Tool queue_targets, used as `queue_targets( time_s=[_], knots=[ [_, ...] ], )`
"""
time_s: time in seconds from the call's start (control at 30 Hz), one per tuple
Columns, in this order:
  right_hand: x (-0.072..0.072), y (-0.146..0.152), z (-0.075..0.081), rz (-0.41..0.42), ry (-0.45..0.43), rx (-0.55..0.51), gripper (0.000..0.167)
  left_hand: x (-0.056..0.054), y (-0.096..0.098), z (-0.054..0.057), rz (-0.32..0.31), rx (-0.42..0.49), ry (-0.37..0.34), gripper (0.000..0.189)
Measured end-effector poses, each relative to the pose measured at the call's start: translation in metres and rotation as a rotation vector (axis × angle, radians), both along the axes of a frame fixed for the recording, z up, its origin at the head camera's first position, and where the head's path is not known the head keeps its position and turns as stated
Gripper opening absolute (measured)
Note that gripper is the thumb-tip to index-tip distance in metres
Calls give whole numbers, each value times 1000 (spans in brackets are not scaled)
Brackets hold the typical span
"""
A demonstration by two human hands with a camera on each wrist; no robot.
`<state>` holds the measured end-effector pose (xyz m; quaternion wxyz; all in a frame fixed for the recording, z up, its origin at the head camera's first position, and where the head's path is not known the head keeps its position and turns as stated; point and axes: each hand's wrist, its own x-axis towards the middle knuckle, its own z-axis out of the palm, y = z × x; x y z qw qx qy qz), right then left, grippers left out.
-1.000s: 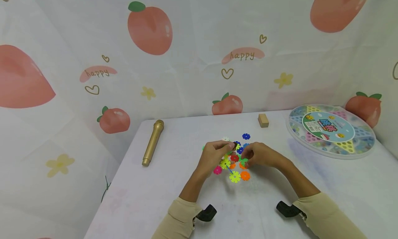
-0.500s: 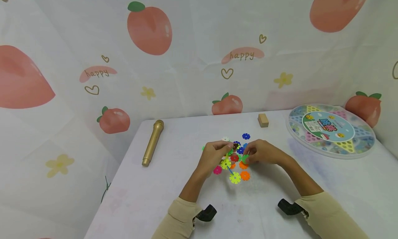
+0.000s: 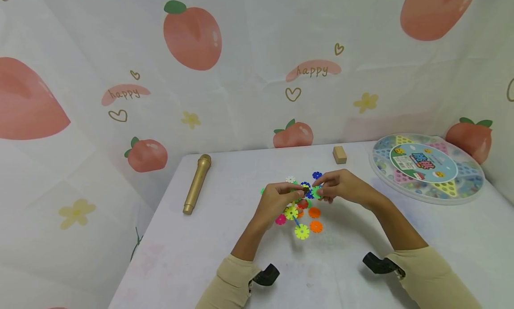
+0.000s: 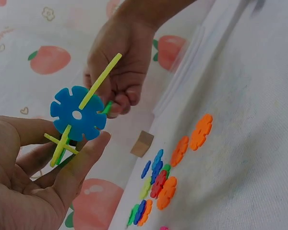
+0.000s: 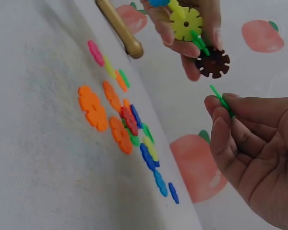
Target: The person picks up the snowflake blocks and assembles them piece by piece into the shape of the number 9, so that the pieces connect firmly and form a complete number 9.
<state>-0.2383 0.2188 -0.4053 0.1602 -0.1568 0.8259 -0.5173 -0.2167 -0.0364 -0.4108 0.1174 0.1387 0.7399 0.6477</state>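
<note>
My left hand holds a joined chain of notched plastic snowflake discs. In the left wrist view a blue disc faces the camera, with yellow discs slotted into its edge. The right wrist view shows a yellow disc, a green one below it and a dark brown disc at the end of the chain. My right hand pinches a single green disc between thumb and fingers. It is held edge-on just below the brown disc, apart from it.
Loose discs lie on the white table under the hands, among them orange, red and blue ones. A gold microphone-shaped stick lies at left. A small wooden block and a round game board box stand further back.
My right hand has lifted the green disc from among the loose discs, up and away toward the chain's end. My left hand has barely moved.
</note>
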Motion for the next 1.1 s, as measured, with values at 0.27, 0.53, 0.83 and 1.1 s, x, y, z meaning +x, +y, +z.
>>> queue_targets(
  time_s=[0.27, 0.53, 0.83, 1.1],
  knots=[
    [2, 1, 7, 5, -1, -83, 36, -1, 0, -2, -15, -16, 5, 18],
    [5, -1, 10, 7, -8, -119, 32, -1, -1, 0, -36, -15, 18, 17],
    [6, -2, 10, 5, -4, -138, 33, -1, 0, 0, -50, 19, 6, 17],
    [5, -3, 9, -7, 8, -127, 32, 0, 0, 1, -40, 33, 11, 17]
  ],
)
